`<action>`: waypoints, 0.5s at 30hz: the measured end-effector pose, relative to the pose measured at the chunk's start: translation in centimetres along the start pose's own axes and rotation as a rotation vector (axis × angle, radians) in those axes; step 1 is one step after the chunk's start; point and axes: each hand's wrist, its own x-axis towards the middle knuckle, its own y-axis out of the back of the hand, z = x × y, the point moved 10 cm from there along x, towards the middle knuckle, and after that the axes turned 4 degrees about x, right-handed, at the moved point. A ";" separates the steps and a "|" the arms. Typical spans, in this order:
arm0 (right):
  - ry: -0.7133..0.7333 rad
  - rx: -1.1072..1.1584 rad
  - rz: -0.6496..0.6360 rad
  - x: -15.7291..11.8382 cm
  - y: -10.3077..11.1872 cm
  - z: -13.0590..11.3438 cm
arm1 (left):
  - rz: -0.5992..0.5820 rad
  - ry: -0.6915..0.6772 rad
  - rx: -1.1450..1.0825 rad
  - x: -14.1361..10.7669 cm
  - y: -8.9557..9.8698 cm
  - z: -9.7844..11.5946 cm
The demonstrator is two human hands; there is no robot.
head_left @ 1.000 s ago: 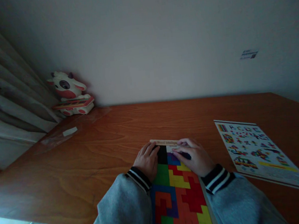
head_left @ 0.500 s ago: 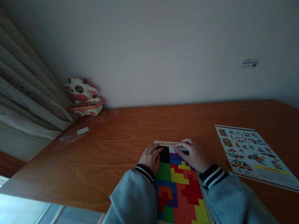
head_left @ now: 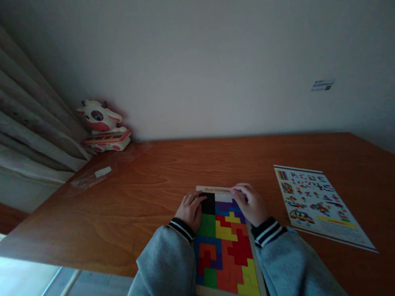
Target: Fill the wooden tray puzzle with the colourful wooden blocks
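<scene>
A wooden puzzle board (head_left: 230, 294) lies on the table in front of me, its pale frame packed with blocky pieces in green, blue, purple, yellow, orange and red. My left hand (head_left: 190, 210) grips the board's upper left edge, fingers curled over the frame. Beside those fingertips is a black area (head_left: 208, 203); whether it is a piece or bare base I cannot tell. To its right sits a white piece (head_left: 223, 197). My right hand (head_left: 251, 204) is closed at the upper right corner, thumb and fingers on the frame.
A printed sheet (head_left: 320, 205) with colourful block figures lies to the right on the wooden table (head_left: 135, 192). At the back left stands a cow toy (head_left: 103, 125) with a keyboard. Clear plastic with a white label (head_left: 103, 172) lies near it, by the curtain (head_left: 12, 101).
My right hand has shifted from over the white piece to the board's upper right corner, uncovering more of that piece. The left hand keeps its place on the board. The whole view has shifted slightly.
</scene>
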 end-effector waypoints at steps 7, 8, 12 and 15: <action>0.005 -0.028 -0.015 -4.6 2.4 -1.3 | -0.023 -0.006 -0.010 -4.2 1.5 1.4; 0.002 -0.037 -0.027 -5.6 2.7 -1.6 | -0.030 0.003 0.002 -4.8 1.7 1.5; -0.040 -0.120 -0.100 -9.6 3.4 -2.3 | -0.028 0.077 0.073 -6.5 2.9 2.2; -0.032 -0.176 -0.133 -11.3 3.6 -3.1 | -0.031 0.096 0.116 -6.9 3.4 2.9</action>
